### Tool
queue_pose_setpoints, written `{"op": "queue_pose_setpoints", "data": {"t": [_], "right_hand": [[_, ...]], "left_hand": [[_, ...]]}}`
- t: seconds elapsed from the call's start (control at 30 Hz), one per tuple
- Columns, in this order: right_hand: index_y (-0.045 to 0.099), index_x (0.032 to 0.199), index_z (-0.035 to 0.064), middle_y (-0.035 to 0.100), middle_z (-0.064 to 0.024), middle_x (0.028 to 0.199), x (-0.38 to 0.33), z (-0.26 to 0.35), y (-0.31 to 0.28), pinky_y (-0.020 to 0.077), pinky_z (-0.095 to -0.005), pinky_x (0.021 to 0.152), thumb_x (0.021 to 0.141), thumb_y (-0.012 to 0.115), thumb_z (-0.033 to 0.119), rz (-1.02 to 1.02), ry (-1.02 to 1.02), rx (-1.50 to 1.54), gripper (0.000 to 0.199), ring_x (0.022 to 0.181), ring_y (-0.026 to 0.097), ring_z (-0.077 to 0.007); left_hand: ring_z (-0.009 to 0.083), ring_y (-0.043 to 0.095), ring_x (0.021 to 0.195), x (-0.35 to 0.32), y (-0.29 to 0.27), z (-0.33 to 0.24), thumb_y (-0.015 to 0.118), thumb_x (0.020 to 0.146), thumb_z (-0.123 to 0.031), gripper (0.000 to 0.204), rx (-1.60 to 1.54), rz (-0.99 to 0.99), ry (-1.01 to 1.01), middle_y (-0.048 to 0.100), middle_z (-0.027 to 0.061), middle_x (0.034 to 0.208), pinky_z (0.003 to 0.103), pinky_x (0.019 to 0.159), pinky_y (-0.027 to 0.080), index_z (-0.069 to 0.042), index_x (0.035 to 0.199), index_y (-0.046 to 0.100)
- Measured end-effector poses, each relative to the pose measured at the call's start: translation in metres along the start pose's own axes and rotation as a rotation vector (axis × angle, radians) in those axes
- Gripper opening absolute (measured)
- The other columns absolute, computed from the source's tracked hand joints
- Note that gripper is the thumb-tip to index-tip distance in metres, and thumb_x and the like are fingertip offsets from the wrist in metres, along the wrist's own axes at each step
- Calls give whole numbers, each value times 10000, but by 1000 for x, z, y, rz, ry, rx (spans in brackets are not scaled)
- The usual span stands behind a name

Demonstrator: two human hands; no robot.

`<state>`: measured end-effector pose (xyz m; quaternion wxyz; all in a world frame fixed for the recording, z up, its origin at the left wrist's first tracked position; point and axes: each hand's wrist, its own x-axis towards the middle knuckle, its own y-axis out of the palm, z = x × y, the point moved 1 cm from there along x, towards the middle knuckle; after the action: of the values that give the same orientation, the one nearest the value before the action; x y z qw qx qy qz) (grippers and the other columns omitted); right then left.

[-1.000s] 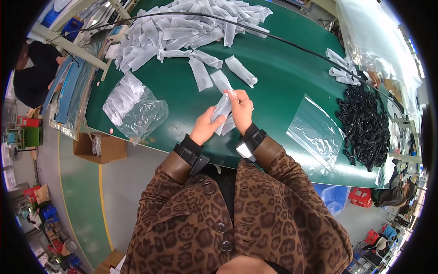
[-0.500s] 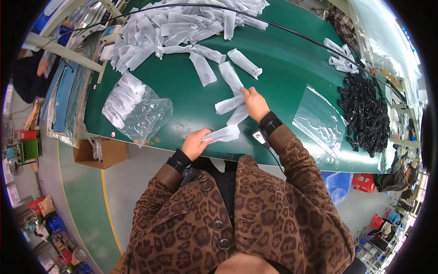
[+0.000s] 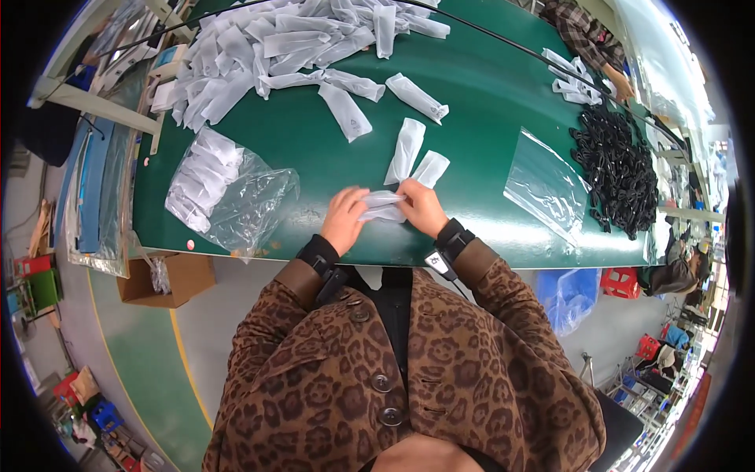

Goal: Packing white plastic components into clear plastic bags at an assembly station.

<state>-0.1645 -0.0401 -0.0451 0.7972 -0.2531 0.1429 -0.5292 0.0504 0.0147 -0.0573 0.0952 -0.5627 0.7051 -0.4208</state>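
Close to the table's near edge, my left hand and my right hand grip opposite ends of a couple of frosted white packets, laid side by side. Both hands have their fingers closed on these packets. Just beyond my right hand lie two loose packets on the green table. Further off are two more, a packet with a small dark print and a slanting packet. Left of my hands, a clear plastic bag holds a stack of similar packets.
A large heap of white packets covers the far left. To the right lie a flat clear bag, a pile of black cables and more packets, near another person's hand. A black cable crosses overhead.
My right hand has come back toward me and my left hand has moved forward; they now share the packets. Another person's hand has appeared at the far right. My view has shifted slightly.
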Motion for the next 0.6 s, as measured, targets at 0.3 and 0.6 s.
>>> {"op": "queue_pose_setpoints", "data": {"t": [0.3,0.6], "right_hand": [[629,994,55,584,-140,955,14,-40,-63,513,-432,739,809,566,-19,-62,-307,-544,209,878,607,-350],[630,958,16,582,-160,869,-25,-53,-40,492,-434,739,866,591,84,102,-82,-409,121,836,603,-367]], "left_hand": [[352,494,1095,-22,7,2,703,713,-15,337,-2,166,79,526,145,1193,436,923,408,-10,1008,541],[373,473,1126,-32,15,-17,739,692,-71,473,-75,233,78,497,157,1238,485,953,387,-33,1127,558]]}}
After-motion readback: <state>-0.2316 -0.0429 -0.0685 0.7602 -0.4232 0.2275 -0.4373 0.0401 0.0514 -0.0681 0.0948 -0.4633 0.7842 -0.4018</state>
